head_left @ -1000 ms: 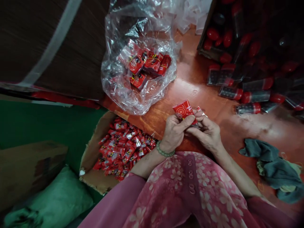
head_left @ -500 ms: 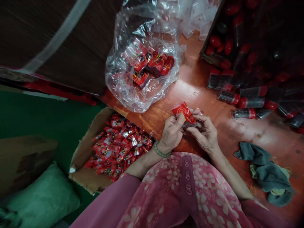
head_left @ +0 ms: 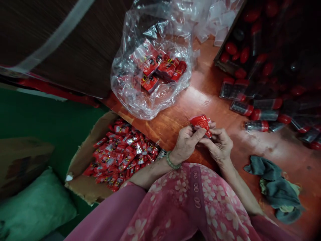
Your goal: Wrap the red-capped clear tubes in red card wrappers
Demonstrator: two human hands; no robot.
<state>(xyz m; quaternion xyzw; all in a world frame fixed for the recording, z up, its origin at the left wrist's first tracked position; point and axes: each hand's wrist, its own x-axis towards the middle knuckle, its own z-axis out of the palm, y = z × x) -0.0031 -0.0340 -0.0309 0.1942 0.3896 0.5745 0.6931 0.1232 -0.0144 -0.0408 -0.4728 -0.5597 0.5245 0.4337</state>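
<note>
Above my lap, both hands are closed on a small red printed plastic sleeve (head_left: 201, 123) with a pale ring pattern on its face. My left hand (head_left: 187, 144), a beaded bracelet at its wrist, presses its thumb on the sleeve's lower left part. The fingers of my right hand (head_left: 220, 144) pinch the sleeve's right side and lower end. Whether anything sits inside the sleeve is hidden by the fingers. Beyond my hands, a clear plastic bag (head_left: 150, 112) lies open around banded bundles of red printed sleeves (head_left: 169, 68).
At lower left, a cardboard box (head_left: 80, 167) holds many red wrapped pieces (head_left: 125, 150). Clear tubes with red caps (head_left: 264, 114) lie in a heap on the right beside a dark open box. A grey-green cloth (head_left: 282, 187) rests on the orange table (head_left: 160, 132). Translucent cups (head_left: 222, 20) are at the back.
The red sleeve has turned in my fingers and shifted slightly right and down in view. My left thumb has moved right across it. Both hands still hold it.
</note>
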